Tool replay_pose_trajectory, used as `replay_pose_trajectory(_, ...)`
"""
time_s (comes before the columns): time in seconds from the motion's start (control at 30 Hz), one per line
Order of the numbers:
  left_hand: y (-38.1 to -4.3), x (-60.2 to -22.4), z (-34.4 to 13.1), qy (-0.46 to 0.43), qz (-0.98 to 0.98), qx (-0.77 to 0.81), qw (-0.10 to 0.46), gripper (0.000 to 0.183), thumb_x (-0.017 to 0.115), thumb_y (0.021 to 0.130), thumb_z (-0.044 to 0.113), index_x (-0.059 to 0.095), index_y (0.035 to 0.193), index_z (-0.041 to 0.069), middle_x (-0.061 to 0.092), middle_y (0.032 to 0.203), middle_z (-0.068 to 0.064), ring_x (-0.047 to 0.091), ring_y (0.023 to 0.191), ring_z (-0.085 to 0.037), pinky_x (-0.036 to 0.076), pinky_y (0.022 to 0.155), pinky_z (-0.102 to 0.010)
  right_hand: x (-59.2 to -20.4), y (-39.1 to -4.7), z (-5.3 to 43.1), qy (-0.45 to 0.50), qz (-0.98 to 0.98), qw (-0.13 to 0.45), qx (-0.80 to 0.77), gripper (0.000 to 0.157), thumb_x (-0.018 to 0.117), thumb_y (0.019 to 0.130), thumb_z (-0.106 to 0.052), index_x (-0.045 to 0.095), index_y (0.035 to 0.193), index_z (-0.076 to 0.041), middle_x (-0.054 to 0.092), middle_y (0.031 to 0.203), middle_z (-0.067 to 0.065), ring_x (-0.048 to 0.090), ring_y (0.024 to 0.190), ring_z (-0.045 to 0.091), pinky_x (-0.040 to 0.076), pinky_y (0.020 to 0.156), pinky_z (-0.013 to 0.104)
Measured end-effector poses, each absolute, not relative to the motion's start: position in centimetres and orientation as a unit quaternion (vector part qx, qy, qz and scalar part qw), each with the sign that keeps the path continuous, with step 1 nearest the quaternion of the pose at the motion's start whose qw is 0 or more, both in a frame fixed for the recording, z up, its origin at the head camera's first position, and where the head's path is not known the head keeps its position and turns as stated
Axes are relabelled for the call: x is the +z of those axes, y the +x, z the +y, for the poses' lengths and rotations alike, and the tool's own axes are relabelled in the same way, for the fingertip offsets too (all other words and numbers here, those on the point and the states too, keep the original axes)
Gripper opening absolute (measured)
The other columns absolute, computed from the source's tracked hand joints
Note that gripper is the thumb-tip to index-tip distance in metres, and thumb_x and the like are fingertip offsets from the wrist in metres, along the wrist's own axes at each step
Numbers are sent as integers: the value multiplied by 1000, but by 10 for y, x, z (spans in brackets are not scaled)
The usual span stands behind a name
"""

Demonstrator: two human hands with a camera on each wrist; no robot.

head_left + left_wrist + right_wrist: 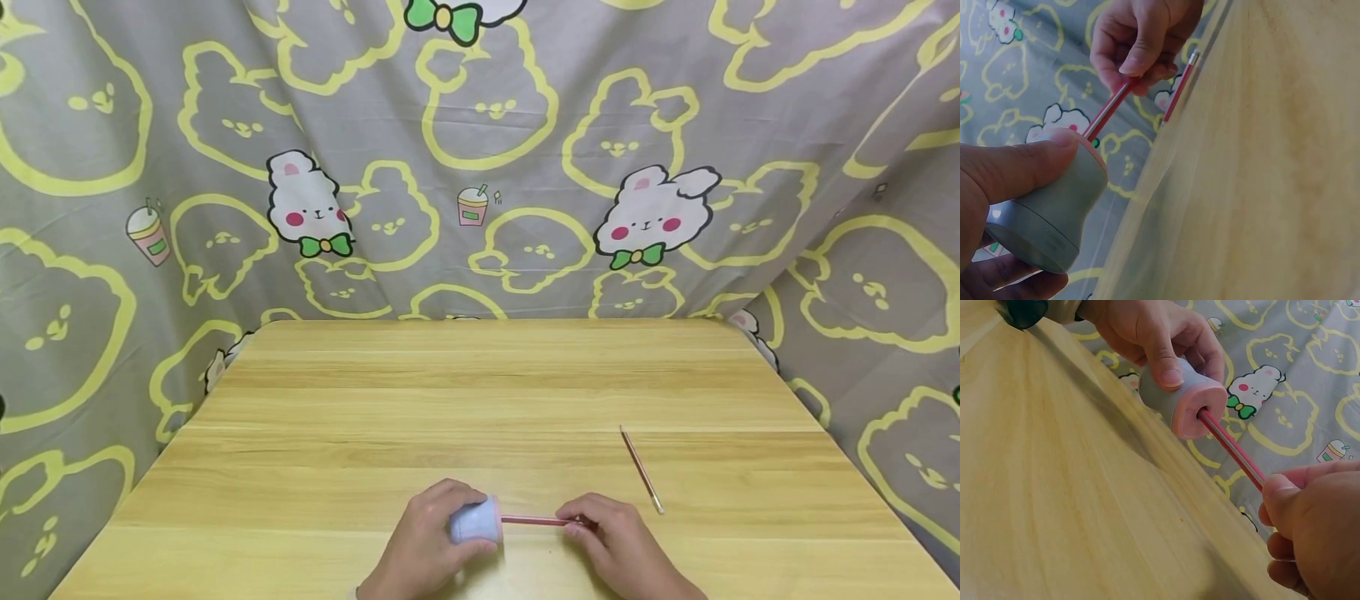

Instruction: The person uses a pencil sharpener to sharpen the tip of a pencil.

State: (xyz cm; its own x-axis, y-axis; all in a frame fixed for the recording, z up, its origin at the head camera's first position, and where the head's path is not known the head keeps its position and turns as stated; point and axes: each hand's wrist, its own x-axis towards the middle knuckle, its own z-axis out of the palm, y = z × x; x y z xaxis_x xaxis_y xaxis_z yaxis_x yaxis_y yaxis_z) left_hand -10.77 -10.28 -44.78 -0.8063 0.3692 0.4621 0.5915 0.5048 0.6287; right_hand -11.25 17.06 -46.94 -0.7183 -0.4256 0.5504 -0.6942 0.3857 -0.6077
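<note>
My left hand [431, 537] grips a pale blue pencil sharpener [474, 521] lying on its side, its pink face turned to the right. In the right wrist view a round hole shows in the pink face [1192, 412] of the sharpener, and a red-and-silver striped pencil [1232, 447] sits with one end in it. My right hand [618, 542] pinches that pencil near its other end between thumb and fingers. The pencil's inserted tip is hidden inside the sharpener. Both hands are close over the front of the table.
A second red pencil [641, 469] with a white end lies on the wooden table [450, 400], beyond my right hand. A grey curtain [517, 150] with yellow cartoon outlines hangs behind the table and at both sides.
</note>
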Motion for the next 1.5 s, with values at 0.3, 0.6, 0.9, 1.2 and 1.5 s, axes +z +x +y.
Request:
replay_pose_trajectory(0.3, -107, -449, -103, -304, -846, -416, 132, 39, 87, 71, 22, 70, 103, 8, 66, 100, 2, 60, 87, -10, 52, 65, -20, -470, -112, 168, 326, -826, 172, 426, 21, 73, 79, 7, 68, 93, -7, 68, 87, -7, 61, 75, 1, 53, 63, 18)
replay_pose_trajectory(0.6, -108, -449, -104, -298, -852, -410, 132, 38, 87, 71, 24, 69, 102, 9, 65, 100, 3, 60, 86, -9, 52, 65, -21, -473, -112, 169, 331, -823, 159, 434, 24, 74, 76, 8, 68, 92, -9, 68, 87, -7, 62, 75, 2, 53, 62, 20)
replay_pose_trajectory(0.9, -108, -449, -104, -298, -852, -413, 121, 40, 87, 71, 25, 69, 103, 8, 65, 101, 1, 61, 87, -10, 52, 66, -20, -470, -111, 168, 335, -822, 142, 438, 15, 71, 83, 3, 70, 92, -9, 71, 88, -4, 65, 80, 5, 54, 64, 20)
replay_pose_trajectory(1.2, -108, -450, -105, -313, -845, -416, 125, 41, 87, 70, 23, 69, 103, 7, 66, 101, 1, 62, 88, -12, 52, 68, -19, -471, -112, 169, 352, -819, 128, 435, 12, 64, 90, 1, 69, 93, -9, 70, 83, -3, 62, 75, 3, 52, 62, 20)
replay_pose_trajectory(1.5, -109, -450, -104, -314, -846, -413, 126, 40, 86, 71, 24, 69, 104, 7, 66, 101, 0, 61, 88, -11, 52, 67, -19, -471, -112, 170, 363, -813, 102, 444, 9, 60, 92, 2, 65, 99, -1, 67, 81, -2, 59, 69, 0, 52, 57, 19)
